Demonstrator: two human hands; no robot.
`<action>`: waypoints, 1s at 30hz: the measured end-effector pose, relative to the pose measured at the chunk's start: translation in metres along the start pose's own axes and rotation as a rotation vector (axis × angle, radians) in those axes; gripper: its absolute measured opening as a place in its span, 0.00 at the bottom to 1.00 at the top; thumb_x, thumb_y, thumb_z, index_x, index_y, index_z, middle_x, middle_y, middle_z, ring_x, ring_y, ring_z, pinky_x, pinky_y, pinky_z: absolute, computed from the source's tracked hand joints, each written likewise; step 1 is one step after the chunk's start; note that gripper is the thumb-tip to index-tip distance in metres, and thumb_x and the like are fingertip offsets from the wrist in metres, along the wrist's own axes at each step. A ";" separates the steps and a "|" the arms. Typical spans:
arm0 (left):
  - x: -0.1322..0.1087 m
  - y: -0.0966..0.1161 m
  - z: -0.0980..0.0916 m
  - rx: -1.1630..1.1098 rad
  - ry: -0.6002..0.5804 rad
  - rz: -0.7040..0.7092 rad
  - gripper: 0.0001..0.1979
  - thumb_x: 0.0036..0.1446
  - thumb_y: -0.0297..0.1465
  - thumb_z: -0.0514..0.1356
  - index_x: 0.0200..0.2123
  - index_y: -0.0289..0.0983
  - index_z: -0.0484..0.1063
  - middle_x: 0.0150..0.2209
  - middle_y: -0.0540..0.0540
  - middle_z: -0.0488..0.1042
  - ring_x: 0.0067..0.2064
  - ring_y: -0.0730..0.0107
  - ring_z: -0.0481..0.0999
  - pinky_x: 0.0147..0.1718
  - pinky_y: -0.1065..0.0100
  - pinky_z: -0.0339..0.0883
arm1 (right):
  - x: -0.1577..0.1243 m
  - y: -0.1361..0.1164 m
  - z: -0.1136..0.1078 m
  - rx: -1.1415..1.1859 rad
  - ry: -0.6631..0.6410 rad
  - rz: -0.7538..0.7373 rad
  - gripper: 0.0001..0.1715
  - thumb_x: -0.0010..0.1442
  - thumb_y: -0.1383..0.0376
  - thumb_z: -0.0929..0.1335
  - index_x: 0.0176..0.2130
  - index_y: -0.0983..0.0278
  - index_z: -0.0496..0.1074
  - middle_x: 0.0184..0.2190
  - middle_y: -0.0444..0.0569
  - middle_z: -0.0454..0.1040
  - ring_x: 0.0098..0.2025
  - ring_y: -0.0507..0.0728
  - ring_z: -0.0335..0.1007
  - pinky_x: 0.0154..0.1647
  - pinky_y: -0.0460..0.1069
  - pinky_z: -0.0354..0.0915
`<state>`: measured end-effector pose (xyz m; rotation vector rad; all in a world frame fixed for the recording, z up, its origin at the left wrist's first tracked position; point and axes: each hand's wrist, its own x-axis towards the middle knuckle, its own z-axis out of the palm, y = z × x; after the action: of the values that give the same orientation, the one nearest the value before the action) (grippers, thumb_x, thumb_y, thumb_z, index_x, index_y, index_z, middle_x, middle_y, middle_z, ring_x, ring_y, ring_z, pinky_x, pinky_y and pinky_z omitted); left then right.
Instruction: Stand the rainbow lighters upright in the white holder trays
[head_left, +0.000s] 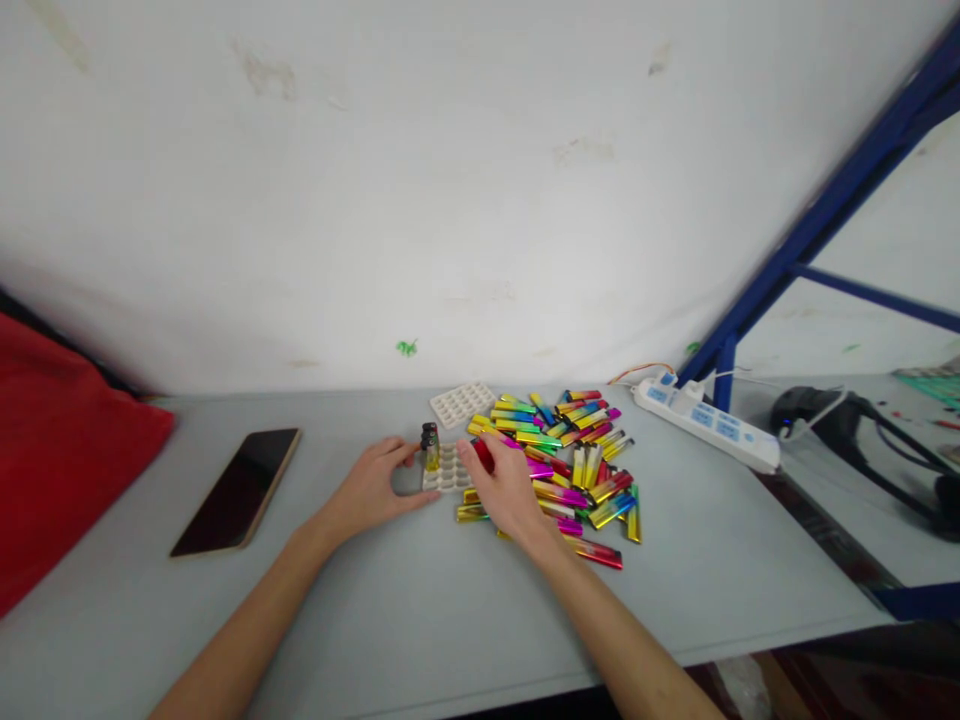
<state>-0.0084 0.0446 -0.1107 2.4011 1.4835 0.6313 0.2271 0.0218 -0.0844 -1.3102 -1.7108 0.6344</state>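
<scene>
A small off-white tray (448,472) with rows of hollows lies on the table. Several lighters with black tops (430,440) stand upright along its left side. My left hand (375,485) holds the tray's left end, thumb at the near corner and forefinger by the standing lighters. Over the tray's right part, my right hand (510,492) is closed on a red lighter (484,455), mostly hidden by the fingers. To the right spreads a loose pile of shiny, many-coloured lighters (589,497), partly behind my right hand.
A second off-white tray (461,404) lies near the wall. A phone (236,492) rests at left, beside a red cloth-like thing (67,440). At right are a white power strip (705,422), a blue metal frame (780,265) and a black headset-like device (862,440).
</scene>
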 end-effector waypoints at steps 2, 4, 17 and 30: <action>0.000 0.000 0.000 0.000 0.007 0.001 0.28 0.53 0.57 0.68 0.43 0.39 0.77 0.40 0.44 0.77 0.42 0.54 0.78 0.47 0.58 0.71 | -0.001 0.000 -0.001 -0.008 0.005 -0.019 0.22 0.73 0.50 0.64 0.30 0.58 0.63 0.25 0.41 0.68 0.28 0.55 0.63 0.31 0.49 0.54; 0.000 0.001 0.000 -0.002 0.010 0.001 0.29 0.53 0.58 0.69 0.44 0.40 0.78 0.40 0.44 0.78 0.42 0.54 0.78 0.47 0.58 0.71 | -0.001 -0.001 -0.001 -0.009 -0.006 -0.038 0.23 0.74 0.49 0.64 0.30 0.58 0.62 0.24 0.41 0.67 0.27 0.55 0.63 0.31 0.49 0.55; 0.000 0.002 0.000 -0.016 0.007 0.010 0.29 0.53 0.57 0.69 0.46 0.40 0.78 0.39 0.44 0.77 0.42 0.55 0.77 0.45 0.59 0.70 | -0.003 0.001 -0.001 -0.044 -0.103 -0.294 0.14 0.78 0.58 0.63 0.43 0.61 0.73 0.46 0.54 0.74 0.50 0.60 0.71 0.54 0.53 0.68; 0.000 0.005 -0.001 -0.015 -0.007 0.021 0.23 0.54 0.53 0.69 0.39 0.40 0.76 0.40 0.44 0.77 0.44 0.52 0.78 0.46 0.58 0.69 | 0.005 0.003 0.016 -0.319 -0.359 -0.305 0.12 0.77 0.61 0.66 0.50 0.66 0.75 0.46 0.57 0.82 0.49 0.62 0.79 0.50 0.53 0.69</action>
<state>-0.0056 0.0422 -0.1077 2.4079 1.4478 0.6358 0.2142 0.0295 -0.0935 -1.1563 -2.3280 0.4473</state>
